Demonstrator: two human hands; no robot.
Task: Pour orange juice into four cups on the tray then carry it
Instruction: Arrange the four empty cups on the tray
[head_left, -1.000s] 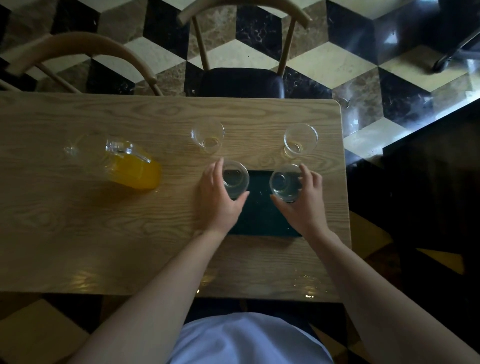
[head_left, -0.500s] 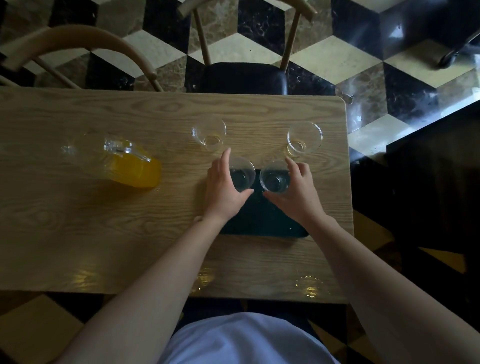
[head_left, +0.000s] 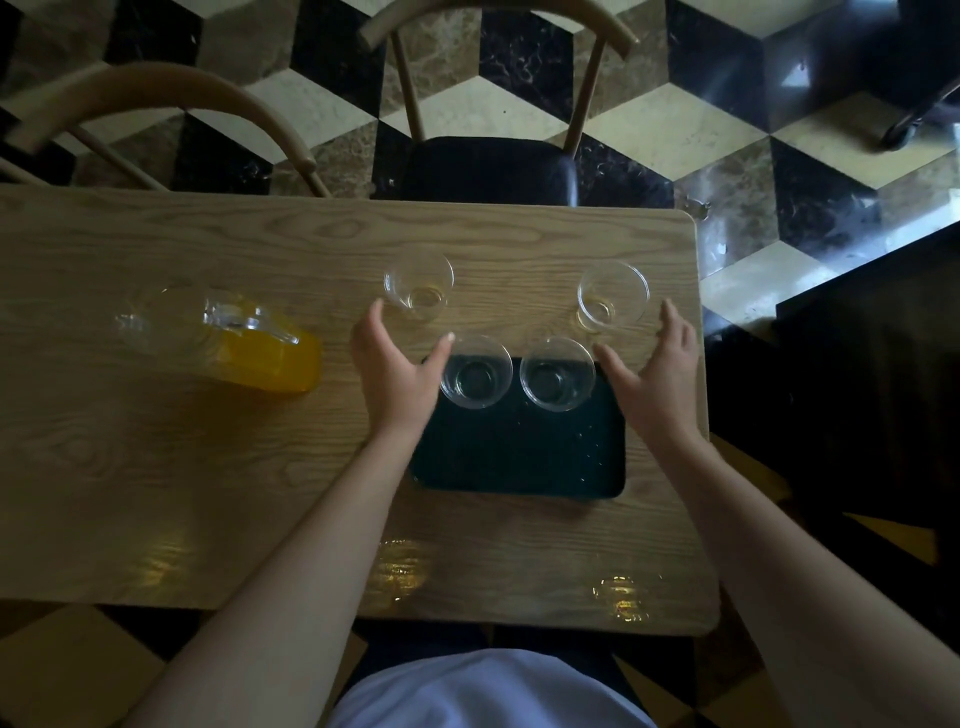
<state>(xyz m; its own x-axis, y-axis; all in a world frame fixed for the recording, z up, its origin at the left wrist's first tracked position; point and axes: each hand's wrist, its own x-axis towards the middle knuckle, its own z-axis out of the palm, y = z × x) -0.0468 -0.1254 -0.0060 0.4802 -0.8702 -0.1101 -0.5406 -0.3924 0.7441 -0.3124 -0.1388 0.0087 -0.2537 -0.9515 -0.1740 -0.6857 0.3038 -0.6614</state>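
Both hands have let go of the two cups on the tray (head_left: 519, 457); left hand (head_left: 397, 371) and right hand (head_left: 657, 376) hover open beside them.

Both hands have let go of the two glasses they gripped a second ago: the left hand (head_left: 397, 371) and right hand (head_left: 657, 371) now spread open, reaching past them toward the far pair. The left glass (head_left: 475, 371) and right glass (head_left: 557, 374), earlier apart, now stand close together at the tray's (head_left: 519, 457) far edge.
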